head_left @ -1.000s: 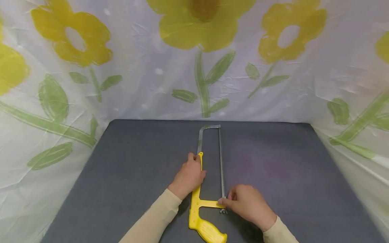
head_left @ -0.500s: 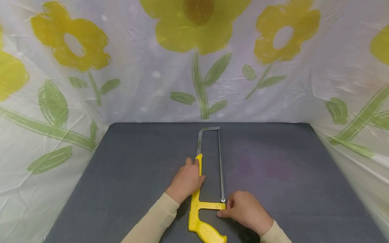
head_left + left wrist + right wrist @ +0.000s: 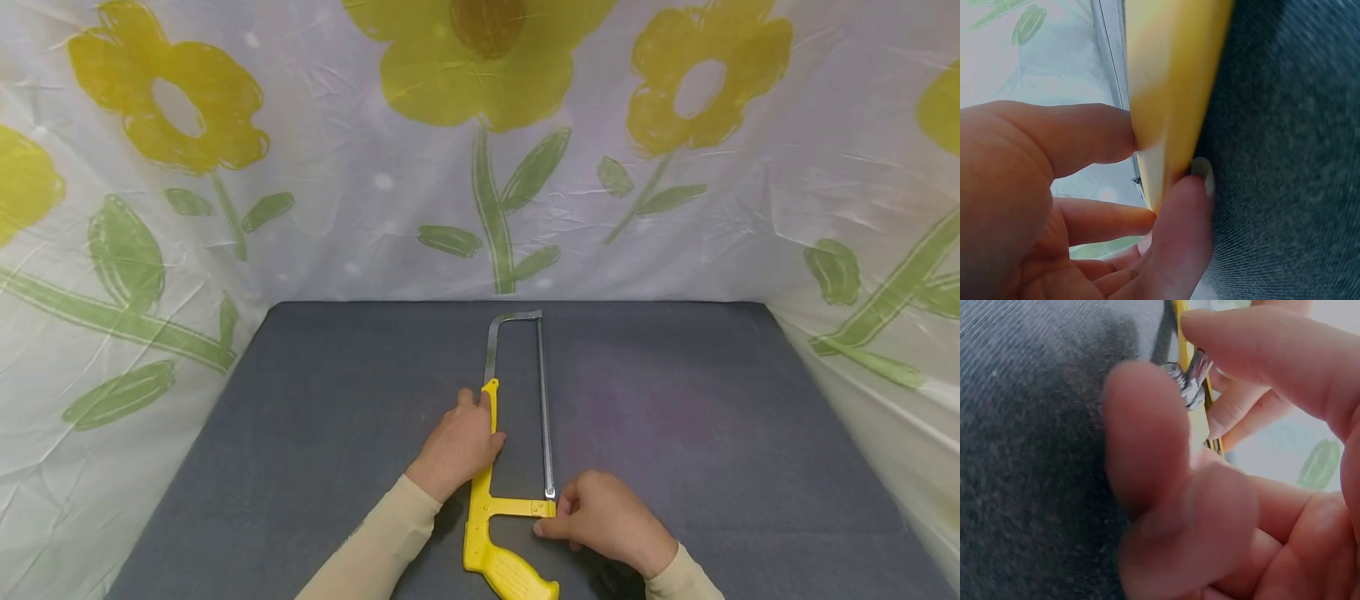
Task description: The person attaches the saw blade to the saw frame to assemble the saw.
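A hacksaw (image 3: 517, 507) with a yellow frame and handle lies on the grey surface, its metal bow pointing away from me. Its blade (image 3: 544, 400) runs along the right side. My left hand (image 3: 457, 442) grips the frame's long yellow bar, thumb on one side and fingers on the other. At the blade's near end, my right hand (image 3: 609, 517) works on a silver wing nut (image 3: 1194, 378), which sits between thumb and forefinger in the right wrist view. In the head view the right hand hides that nut.
The grey cloth-covered table (image 3: 337, 375) surrounds the saw on all sides. A pale curtain (image 3: 337, 208) printed with yellow flowers stands behind and along both sides. The saw's yellow handle (image 3: 517, 575) reaches the bottom of the head view.
My right hand has slid nearer to me, from the end of the yellow crosspiece down to the wing nut, which it now covers. The left hand keeps its grip on the frame.
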`<state>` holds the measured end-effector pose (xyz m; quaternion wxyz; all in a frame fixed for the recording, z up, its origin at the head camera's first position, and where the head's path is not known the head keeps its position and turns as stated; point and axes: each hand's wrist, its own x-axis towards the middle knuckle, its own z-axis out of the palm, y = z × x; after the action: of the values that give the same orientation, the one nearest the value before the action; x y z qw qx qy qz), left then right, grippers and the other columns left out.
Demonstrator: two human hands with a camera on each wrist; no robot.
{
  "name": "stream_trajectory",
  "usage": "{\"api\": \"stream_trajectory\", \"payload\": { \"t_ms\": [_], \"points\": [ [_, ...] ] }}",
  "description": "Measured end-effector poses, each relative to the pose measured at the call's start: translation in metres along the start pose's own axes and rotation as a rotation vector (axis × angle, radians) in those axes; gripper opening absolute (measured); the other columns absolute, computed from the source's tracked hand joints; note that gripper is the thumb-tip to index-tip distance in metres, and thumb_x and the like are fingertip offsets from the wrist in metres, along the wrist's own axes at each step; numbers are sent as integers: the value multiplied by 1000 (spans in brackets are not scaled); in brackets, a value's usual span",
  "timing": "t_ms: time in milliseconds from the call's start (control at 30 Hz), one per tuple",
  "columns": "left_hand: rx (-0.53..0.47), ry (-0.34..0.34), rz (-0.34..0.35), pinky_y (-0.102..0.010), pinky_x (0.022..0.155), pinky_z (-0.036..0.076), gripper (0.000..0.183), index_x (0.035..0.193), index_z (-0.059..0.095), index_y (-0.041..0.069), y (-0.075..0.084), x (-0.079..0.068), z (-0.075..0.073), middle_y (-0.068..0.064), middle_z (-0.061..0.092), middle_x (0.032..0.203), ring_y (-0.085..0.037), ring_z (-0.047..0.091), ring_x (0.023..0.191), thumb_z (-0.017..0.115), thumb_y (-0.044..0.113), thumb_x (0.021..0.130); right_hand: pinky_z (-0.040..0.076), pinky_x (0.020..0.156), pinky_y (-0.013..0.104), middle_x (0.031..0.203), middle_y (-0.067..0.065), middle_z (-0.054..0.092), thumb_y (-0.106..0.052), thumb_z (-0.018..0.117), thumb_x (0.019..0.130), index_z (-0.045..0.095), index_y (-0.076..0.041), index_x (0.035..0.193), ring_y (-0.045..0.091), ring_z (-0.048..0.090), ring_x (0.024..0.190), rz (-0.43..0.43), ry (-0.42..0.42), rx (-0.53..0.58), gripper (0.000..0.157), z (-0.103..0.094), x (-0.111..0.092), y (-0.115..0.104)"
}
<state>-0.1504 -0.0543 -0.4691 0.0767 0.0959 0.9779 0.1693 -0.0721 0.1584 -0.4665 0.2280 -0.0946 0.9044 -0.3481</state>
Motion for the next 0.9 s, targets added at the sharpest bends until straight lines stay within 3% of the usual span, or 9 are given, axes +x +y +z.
{"api": "stream_trajectory", "payload": {
  "t_ms": [267,433,567,767,900],
  "points": [
    [-20,-15,7,-26,54,51,74,151,41,-5,-1,-1,-2,-25,50,128,-18,54,60,72,30,93,38,47,25,56,-6,63,-35,82,82,70,-18,66,10,55,51,-78,-88,101,26,-6,0,11],
    [-28,-23,-7,-27,55,51,75,151,40,-4,-1,-1,-2,-25,50,130,-18,55,63,73,30,93,38,48,23,58,-10,61,-24,84,79,68,-19,69,5,52,52,-124,-77,75,19,-7,0,12],
    [-24,-27,-20,-28,57,53,75,152,40,-3,0,-2,-1,-24,50,129,-18,56,65,73,30,93,37,48,23,58,-12,61,-30,87,75,69,-21,67,5,50,52,-111,-86,89,21,-6,1,10],
    [-19,-27,-39,-30,61,55,76,152,41,-2,1,-2,-1,-22,50,129,-20,57,68,74,31,93,33,45,24,55,-10,64,-54,80,78,70,-23,63,7,49,48,-67,-91,75,37,-3,1,9],
    [-31,-26,-39,-30,60,54,75,152,40,-2,2,-1,-1,-23,49,129,-20,57,68,74,30,92,34,45,24,56,-7,65,-49,79,83,72,-21,66,8,49,49,-71,-107,99,33,-5,1,11]
  ]
}}
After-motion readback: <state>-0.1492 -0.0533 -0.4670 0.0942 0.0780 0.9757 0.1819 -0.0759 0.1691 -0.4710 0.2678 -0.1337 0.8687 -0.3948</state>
